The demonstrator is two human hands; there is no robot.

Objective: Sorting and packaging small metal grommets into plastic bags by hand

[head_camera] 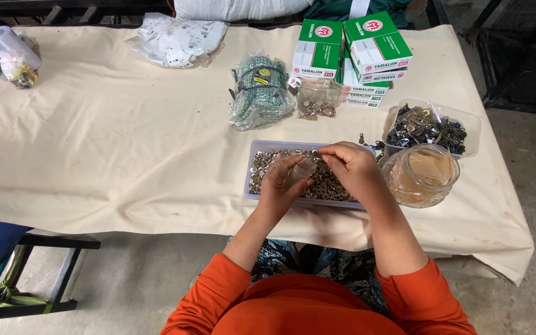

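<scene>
Small clear bag (pixel 303 169): held between both hands, just above the shallow tray, in front of the person.
Far left edge: a white roll (pixel 6 42) and a little bag of gold-coloured bits (pixel 21 75) sit on the cream tablecloth (pixel 107 142).
Back of table: a plastic bag of white pieces (pixel 178 40) lies well apart from the hands.
Middle: a bundle of green-patterned packets in clear wrap (pixel 257 92), and beside it a small bag of metal parts (pixel 317 102).
Left hand (pixel 283 183): fingers curled round the small clear bag, gripping it from below.
Tray (pixel 252 180): pale, rectangular, filled with small silvery metal rings; both hands hover over it.
Right hand (pixel 352 164): fingertips pinched at the top of the small clear bag; what they pinch besides it, I cannot tell.
Boxes (pixel 355 53): green and white, stacked behind the tray.
Jar (pixel 422 177): clear, round, just right of the right hand.
Tub (pixel 432 127): clear, full of dark metal hardware, behind the jar.
</scene>
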